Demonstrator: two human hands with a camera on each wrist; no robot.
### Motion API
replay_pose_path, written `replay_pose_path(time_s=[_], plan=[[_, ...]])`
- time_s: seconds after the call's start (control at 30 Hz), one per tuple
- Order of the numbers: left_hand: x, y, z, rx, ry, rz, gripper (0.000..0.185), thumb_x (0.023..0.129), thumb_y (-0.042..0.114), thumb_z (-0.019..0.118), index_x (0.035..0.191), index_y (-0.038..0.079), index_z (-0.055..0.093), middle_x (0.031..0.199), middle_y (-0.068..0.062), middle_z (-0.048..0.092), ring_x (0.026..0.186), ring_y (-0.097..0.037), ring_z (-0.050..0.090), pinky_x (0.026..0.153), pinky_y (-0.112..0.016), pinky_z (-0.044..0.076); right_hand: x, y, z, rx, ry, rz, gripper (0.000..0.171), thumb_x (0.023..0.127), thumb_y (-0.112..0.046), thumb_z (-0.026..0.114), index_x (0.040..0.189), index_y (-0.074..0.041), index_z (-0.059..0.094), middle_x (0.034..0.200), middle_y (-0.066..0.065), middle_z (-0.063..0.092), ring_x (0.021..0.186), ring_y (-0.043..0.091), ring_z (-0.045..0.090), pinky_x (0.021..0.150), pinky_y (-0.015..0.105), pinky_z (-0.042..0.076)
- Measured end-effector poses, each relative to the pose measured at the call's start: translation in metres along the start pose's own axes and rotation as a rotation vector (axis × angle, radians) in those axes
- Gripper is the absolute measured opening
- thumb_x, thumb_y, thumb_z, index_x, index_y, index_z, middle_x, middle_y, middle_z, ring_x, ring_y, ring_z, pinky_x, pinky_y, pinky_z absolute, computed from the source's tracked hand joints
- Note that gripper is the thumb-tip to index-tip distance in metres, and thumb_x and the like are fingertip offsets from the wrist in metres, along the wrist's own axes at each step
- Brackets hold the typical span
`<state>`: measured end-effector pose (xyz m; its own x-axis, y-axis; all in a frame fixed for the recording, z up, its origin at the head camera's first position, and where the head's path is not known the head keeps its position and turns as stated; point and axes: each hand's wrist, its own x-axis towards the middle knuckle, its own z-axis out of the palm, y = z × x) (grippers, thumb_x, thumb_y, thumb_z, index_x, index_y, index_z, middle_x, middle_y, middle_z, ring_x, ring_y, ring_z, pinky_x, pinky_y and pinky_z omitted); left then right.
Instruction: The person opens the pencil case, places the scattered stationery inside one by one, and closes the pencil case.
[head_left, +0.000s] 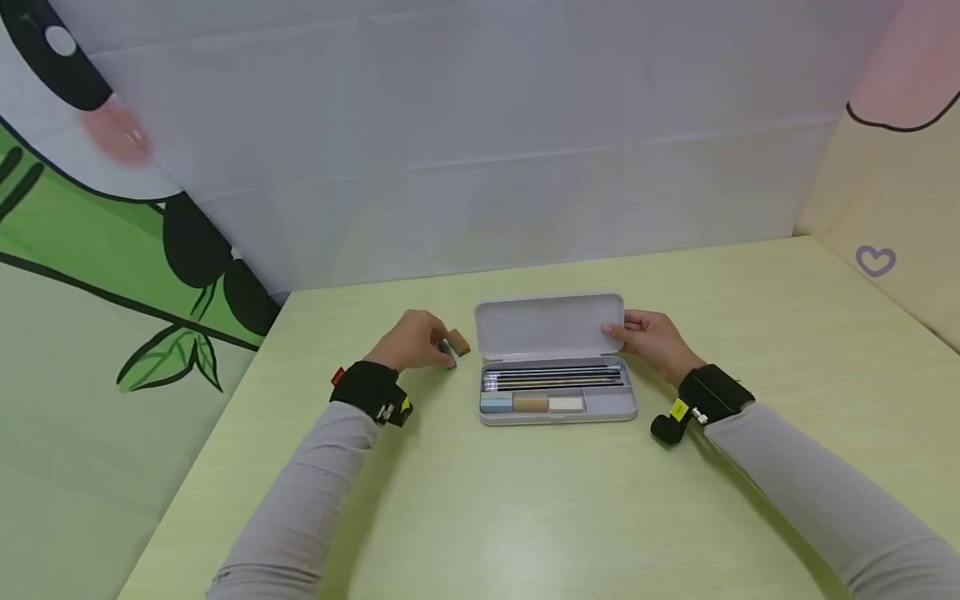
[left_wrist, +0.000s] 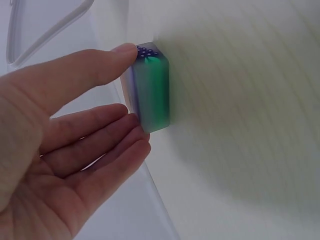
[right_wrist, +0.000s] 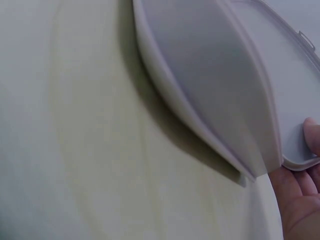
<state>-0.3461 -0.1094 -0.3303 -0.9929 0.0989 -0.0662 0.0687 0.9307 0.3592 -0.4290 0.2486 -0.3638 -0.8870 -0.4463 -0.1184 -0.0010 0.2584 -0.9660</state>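
Note:
An opened white pencil case [head_left: 558,419] lies on the table, its lid [head_left: 547,327] tilted up at the back. Inside are several dark pencils [head_left: 555,377] and, in the front row, a blue block [head_left: 496,403], a tan block [head_left: 530,404] and a white block [head_left: 566,405]. My right hand [head_left: 654,340] holds the lid's right edge, thumb on its inner face and fingers behind. Left of the case, my left hand [head_left: 412,339] pinches a small green-and-grey block [left_wrist: 154,95] with a dotted end between thumb and fingertips. Beside it lies a brown-and-green block [head_left: 459,342].
The pale wooden-patterned table [head_left: 465,517] meets a white backdrop [head_left: 480,183] behind the case. A printed panel [head_left: 187,275] stands on the left and a cream wall [head_left: 900,217] on the right. Each wrist wears a black strap with a camera.

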Motion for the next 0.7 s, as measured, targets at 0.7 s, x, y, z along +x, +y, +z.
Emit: replay_pose_path(time_s=[0.7], plan=[[0.006, 0.041, -0.014, -0.017, 0.115, 0.074, 0.042, 0.075, 0.02, 0.081, 0.106, -0.004, 0.071, 0.101, -0.015, 0.074, 0.094, -0.027, 0.068, 0.087, -0.039, 0.054, 0.029, -0.004, -0.02, -0.013, -0.047, -0.016, 0.055, 0.095, -0.02, 0.059, 0.14, 0.007, 0.043, 0.14, 0.028, 0.045, 0.086, -0.011, 0.06, 0.08, 0.011, 0.052]])
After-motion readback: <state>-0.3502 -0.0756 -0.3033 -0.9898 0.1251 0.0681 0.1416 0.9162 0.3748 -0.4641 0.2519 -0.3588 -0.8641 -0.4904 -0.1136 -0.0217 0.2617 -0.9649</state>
